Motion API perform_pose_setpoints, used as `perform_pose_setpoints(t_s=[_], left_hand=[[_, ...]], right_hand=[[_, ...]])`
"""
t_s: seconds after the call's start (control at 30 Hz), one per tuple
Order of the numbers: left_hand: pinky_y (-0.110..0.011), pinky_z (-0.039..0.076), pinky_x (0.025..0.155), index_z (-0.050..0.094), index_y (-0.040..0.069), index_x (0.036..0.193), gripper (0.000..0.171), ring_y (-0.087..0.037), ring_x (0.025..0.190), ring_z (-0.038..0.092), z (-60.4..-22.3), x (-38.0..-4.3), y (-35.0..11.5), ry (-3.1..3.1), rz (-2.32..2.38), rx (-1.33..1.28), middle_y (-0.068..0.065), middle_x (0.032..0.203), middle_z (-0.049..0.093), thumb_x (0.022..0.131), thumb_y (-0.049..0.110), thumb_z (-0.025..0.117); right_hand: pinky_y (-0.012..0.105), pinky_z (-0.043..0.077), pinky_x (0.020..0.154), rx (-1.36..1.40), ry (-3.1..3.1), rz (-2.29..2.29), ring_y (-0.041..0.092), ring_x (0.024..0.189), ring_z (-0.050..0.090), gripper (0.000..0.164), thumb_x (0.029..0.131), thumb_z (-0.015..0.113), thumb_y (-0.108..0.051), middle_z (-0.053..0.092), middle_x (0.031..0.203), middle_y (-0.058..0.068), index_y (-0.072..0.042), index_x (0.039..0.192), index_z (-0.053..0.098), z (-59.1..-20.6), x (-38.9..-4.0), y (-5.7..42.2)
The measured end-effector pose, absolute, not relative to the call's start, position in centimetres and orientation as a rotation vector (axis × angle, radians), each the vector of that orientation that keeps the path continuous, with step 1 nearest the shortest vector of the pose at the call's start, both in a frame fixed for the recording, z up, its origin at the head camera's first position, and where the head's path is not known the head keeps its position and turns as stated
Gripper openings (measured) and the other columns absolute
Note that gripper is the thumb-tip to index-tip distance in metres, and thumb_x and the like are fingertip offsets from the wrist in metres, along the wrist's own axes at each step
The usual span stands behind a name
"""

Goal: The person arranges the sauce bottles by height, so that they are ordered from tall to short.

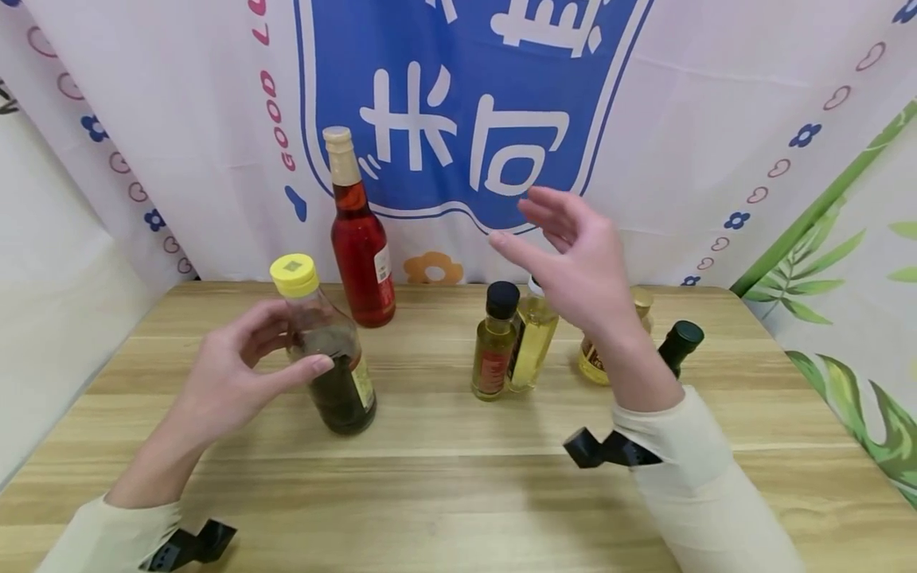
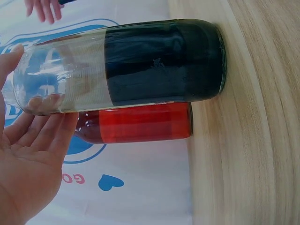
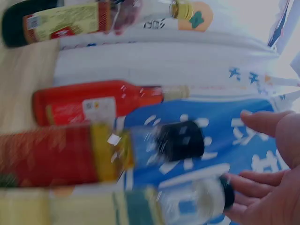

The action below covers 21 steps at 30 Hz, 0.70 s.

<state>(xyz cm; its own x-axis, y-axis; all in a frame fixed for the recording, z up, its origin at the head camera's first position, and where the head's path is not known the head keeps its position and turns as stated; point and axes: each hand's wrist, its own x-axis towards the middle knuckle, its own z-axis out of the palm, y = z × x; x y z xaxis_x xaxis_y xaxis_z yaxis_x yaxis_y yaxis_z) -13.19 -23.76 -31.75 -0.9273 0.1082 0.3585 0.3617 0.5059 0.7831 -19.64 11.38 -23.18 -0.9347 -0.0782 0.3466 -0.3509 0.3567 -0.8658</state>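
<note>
On the left of the table, a yellow-capped bottle of dark sauce (image 1: 333, 382) stands upright, partly filled. My left hand (image 1: 239, 362) curls round its upper body, fingers behind the glass and thumb at the front; the left wrist view shows the fingertips through the clear glass. My right hand (image 1: 583, 274) is raised above the small bottles on the right, fingers spread and holding nothing. Under it stand a black-capped oil bottle (image 1: 494, 350) with a red label and a pale yellow oil bottle (image 1: 533, 338), whose top the hand partly covers.
A tall bottle of red liquid (image 1: 361, 255) stands behind the dark sauce. Beyond my right forearm, a gold-capped bottle (image 1: 593, 366) and a dark green-capped bottle (image 1: 680, 346) are partly hidden. A printed curtain (image 1: 680, 159) hangs behind the wooden table (image 1: 430, 493).
</note>
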Motion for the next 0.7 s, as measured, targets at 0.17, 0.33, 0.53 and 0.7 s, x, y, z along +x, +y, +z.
perform_pose_setpoints(t_s=[0.17, 0.33, 0.53, 0.7], left_hand=[[-0.005, 0.052, 0.096, 0.063, 0.011, 0.138, 0.055, 0.004, 0.113, 0.067, -31.8, -13.1, -23.9, -2.485, -1.386, -0.394, 0.017, 0.126, 0.069, 0.089, 0.007, 0.086], [-0.004, 0.052, 0.096, 0.063, 0.011, 0.139, 0.055, 0.005, 0.114, 0.067, -31.8, -13.1, -24.0, -2.488, -1.382, -0.39, 0.017, 0.126, 0.069, 0.089, 0.008, 0.086], [-0.005, 0.052, 0.096, 0.063, 0.01, 0.138, 0.055, 0.006, 0.113, 0.067, -31.8, -13.1, -24.0, -2.488, -1.388, -0.39, 0.016, 0.125, 0.069, 0.089, 0.008, 0.086], [-0.005, 0.053, 0.096, 0.063, 0.009, 0.137, 0.054, 0.004, 0.112, 0.068, -31.7, -13.1, -23.8, -2.487, -1.4, -0.394, 0.015, 0.124, 0.07, 0.088, 0.008, 0.086]], right_hand=[[0.032, 0.042, 0.126, 0.42, -2.388, 1.691, 0.015, 0.142, 0.059, 0.071, 0.094, 0.082, -0.032, 0.063, 0.152, 0.003, -0.012, 0.155, 0.051, -24.9, -19.2, 13.7], [0.033, 0.044, 0.125, 0.409, -2.424, 1.751, 0.019, 0.144, 0.057, 0.07, 0.095, 0.082, -0.029, 0.062, 0.154, 0.006, -0.014, 0.156, 0.051, -27.3, -18.7, 15.5], [0.037, 0.048, 0.121, 0.361, -2.533, 1.814, 0.025, 0.142, 0.059, 0.069, 0.093, 0.084, -0.024, 0.063, 0.149, 0.01, -0.009, 0.153, 0.052, -29.9, -18.8, 16.1], [0.039, 0.052, 0.117, 0.347, -2.588, 1.773, 0.025, 0.137, 0.062, 0.064, 0.092, 0.086, -0.025, 0.065, 0.142, 0.009, -0.011, 0.147, 0.057, -31.1, -18.9, 16.3]])
